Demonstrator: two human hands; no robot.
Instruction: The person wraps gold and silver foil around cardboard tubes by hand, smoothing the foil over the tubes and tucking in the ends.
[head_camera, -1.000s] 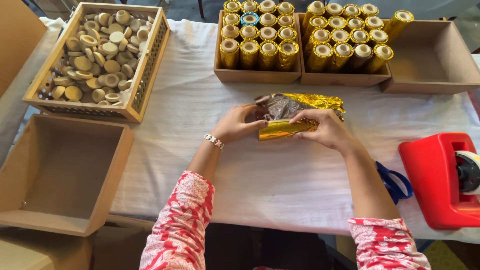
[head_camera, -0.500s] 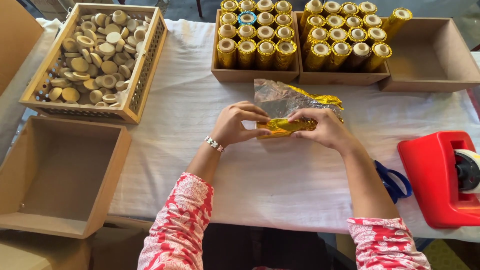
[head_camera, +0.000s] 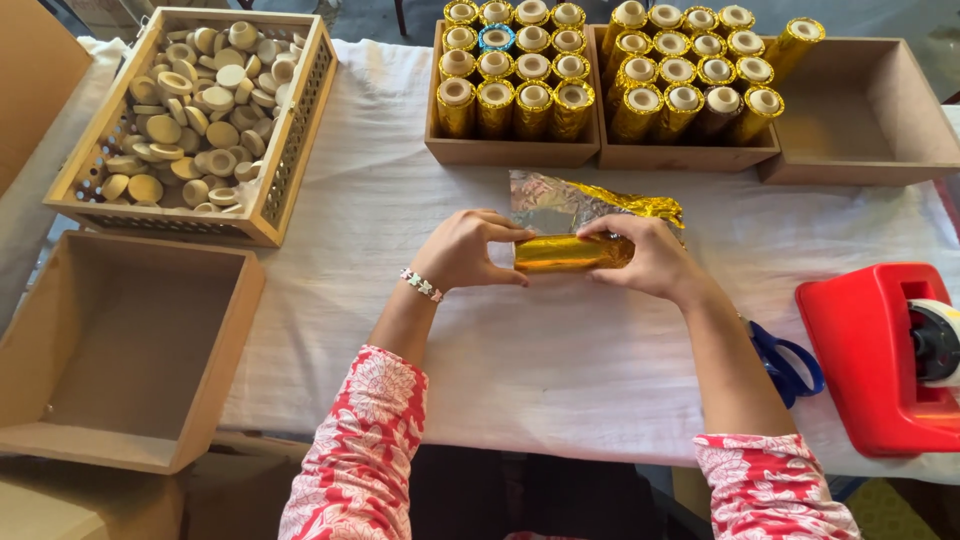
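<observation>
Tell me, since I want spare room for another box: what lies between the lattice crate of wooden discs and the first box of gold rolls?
In the head view, only bare white tablecloth lies between the lattice crate and the box of gold rolls.

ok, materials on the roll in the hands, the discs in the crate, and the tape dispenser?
Roll: shiny gold foil, by its crinkles and mirror glare. Discs: pale, matte, probably wood. Tape dispenser: glossy red, likely moulded plastic.
</observation>
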